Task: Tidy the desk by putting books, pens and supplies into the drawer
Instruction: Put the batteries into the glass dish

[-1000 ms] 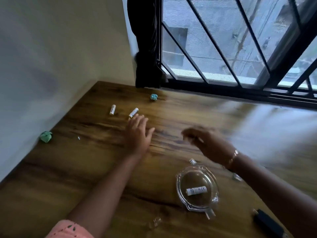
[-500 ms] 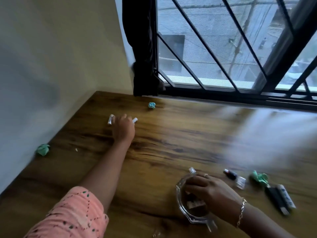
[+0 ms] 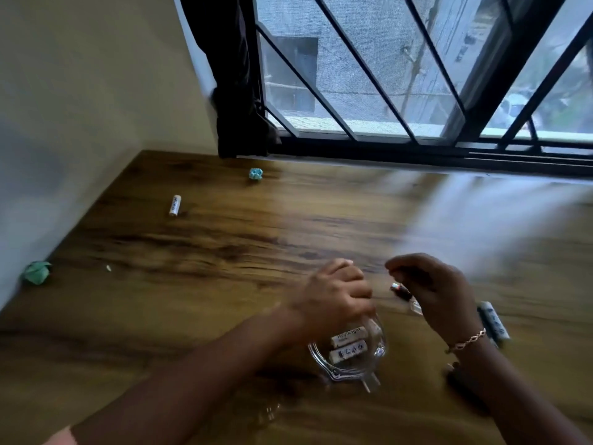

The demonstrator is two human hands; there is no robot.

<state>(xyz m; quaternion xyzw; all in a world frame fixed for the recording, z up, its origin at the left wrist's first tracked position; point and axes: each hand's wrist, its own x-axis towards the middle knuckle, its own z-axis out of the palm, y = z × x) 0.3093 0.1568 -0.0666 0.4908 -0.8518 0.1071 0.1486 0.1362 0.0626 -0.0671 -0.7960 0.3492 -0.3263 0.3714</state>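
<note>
A clear glass dish stands on the wooden desk near the front, with two white labelled cylinders lying in it. My left hand is over the dish's far rim, fingers curled downward around a third white cylinder at their tips. My right hand hovers just right of it, fingers loosely curled, with nothing seen in them. A small dark vial lies under that hand. Another white cylinder lies far left.
A teal paper ball sits near the window frame, and a green one lies against the left wall. Grey markers lie right of my right wrist. The barred window runs along the desk's far edge.
My left hand took one white cylinder from the far left and came back to the dish. My right hand lifted out of the dish, which now holds two cylinders.
</note>
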